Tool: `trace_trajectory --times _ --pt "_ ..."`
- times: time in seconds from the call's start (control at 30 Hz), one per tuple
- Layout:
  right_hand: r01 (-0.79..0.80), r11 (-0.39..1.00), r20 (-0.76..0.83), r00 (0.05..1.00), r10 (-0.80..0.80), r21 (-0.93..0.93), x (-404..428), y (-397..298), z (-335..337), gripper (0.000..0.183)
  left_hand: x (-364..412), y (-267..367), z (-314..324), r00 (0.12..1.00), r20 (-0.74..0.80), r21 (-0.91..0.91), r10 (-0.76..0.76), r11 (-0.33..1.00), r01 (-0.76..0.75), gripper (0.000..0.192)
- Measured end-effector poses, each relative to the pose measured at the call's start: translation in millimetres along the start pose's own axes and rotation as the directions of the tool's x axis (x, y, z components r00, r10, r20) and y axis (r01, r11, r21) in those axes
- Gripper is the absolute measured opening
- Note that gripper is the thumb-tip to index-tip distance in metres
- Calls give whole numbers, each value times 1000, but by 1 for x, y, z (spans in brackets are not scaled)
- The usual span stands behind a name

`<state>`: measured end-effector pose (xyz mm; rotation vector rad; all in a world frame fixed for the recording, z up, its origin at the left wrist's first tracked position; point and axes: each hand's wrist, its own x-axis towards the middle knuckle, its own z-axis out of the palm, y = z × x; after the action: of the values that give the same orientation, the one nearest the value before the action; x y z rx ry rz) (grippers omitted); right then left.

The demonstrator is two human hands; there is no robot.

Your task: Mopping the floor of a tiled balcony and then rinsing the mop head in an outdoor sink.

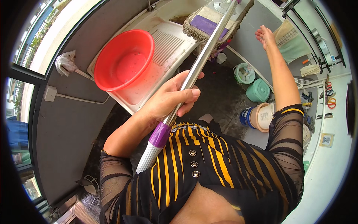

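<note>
My left hand [179,95] grips the shiny metal pole [208,47] of a flat mop. The pole's purple and white grip end [152,148] rests against my striped top. At the far end, the fringed mop head [204,18], with a purple band, is raised beside the ribbed washboard of a sink [167,44]. My right hand [265,37] reaches out to the right with nothing visible in it, its fingers loosely curved. It is close to cloths [291,42] hanging from a dark rack.
A red plastic basin [125,60] stands on the sink. On the floor are a bagged bin [244,73], a green lidded bin [258,90] and several buckets [265,116]. Scissors [331,103] hang on the right wall. A white mop head [66,63] leans at left.
</note>
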<state>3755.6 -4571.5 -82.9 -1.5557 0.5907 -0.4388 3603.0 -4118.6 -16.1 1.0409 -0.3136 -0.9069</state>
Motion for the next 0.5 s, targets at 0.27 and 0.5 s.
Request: trace_trajectory --times 0.27,0.5 --pt "-399 851 150 917 370 342 180 73 92 64 109 21 -26 984 -100 44 -150 987 154 57" --pt "-829 506 702 506 501 237 150 133 184 64 225 30 -42 930 -285 -160 -231 968 192 53"
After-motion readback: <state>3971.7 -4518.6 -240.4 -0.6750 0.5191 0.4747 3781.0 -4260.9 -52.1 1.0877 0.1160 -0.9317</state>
